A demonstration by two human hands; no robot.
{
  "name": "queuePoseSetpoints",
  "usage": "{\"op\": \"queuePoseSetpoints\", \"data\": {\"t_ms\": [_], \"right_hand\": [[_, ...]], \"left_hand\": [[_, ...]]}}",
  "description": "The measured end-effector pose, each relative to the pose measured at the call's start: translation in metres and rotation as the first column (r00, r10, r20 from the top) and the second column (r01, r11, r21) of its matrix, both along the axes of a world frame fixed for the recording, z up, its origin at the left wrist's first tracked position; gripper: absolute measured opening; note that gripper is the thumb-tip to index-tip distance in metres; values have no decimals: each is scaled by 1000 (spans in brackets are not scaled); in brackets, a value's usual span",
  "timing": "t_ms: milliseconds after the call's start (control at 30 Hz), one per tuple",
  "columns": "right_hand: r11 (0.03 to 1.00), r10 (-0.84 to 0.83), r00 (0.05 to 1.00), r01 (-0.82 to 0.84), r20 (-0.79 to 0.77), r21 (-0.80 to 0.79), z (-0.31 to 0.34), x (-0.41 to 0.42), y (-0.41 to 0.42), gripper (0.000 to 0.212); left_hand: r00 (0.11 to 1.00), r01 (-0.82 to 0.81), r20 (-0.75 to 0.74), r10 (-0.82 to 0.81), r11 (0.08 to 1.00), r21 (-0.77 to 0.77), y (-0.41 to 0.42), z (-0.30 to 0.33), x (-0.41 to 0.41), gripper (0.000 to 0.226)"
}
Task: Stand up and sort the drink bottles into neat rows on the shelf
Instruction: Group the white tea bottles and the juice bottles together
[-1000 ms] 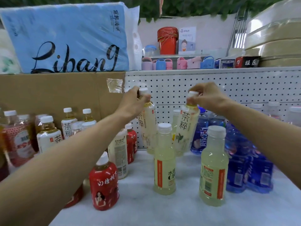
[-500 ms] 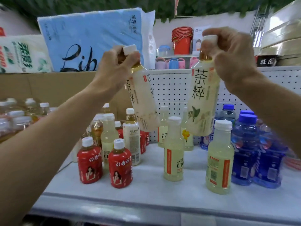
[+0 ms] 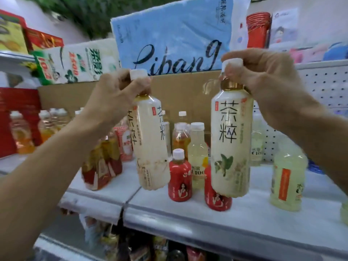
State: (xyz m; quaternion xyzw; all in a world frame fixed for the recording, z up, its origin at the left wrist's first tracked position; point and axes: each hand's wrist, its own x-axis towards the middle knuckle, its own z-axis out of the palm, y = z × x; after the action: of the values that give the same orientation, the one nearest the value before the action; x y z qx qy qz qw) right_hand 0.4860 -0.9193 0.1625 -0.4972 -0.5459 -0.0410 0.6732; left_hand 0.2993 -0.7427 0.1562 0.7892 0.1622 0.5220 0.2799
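My left hand [image 3: 113,95] grips the neck of a white-labelled tea bottle [image 3: 150,147], which hangs in the air and tilts slightly. My right hand [image 3: 263,78] holds a second, matching tea bottle [image 3: 230,147] by its cap and neck, upright in the air. Both hang above the front of the white shelf [image 3: 207,219]. On the shelf stand two short red bottles [image 3: 179,178], the right one [image 3: 216,200] partly hidden by the held bottle. Pale yellow bottles [image 3: 197,153] stand behind, another [image 3: 287,178] at the right.
A shrink-wrapped pack of brown tea bottles [image 3: 101,162] leans at the shelf's left. More bottles stand further left [image 3: 22,132]. A cardboard box [image 3: 178,95] and pegboard wall [image 3: 323,87] back the shelf. Tissue packs [image 3: 169,31] sit on top. A lower shelf holds goods.
Both hands have carried their tea bottles leftward and toward me, and the view has swung left. The blue bottles at the right have left the view.
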Motion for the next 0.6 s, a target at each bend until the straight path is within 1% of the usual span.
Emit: {"op": "queuePoseSetpoints", "data": {"t_ms": [100,167,267,367,467,600], "right_hand": [[998,-6,1000,7,31,-57,-11,-26,43,17],[996,-27,998,32,61,-78,-19,-42,74,16],[989,-64,993,77,104,-124,-34,-59,118,25],[972,-84,989,109,122,-209,-50,-70,156,32],[944,-117,985,151,131,-293,-67,-73,188,32],[894,-222,960,270,170,-356,-84,-70,216,26]], "left_hand": [[997,-67,-30,66,998,-20,38,-13,-20,20],[991,-94,-89,97,995,28,60,-22,-29,19],[982,-93,-156,110,990,108,89,-36,-32,19],[971,-104,-199,135,982,155,116,-49,-26,20],[955,-117,-258,149,984,138,142,-62,-15,21],[944,-120,-300,136,990,73,163,-82,-1,25]]}}
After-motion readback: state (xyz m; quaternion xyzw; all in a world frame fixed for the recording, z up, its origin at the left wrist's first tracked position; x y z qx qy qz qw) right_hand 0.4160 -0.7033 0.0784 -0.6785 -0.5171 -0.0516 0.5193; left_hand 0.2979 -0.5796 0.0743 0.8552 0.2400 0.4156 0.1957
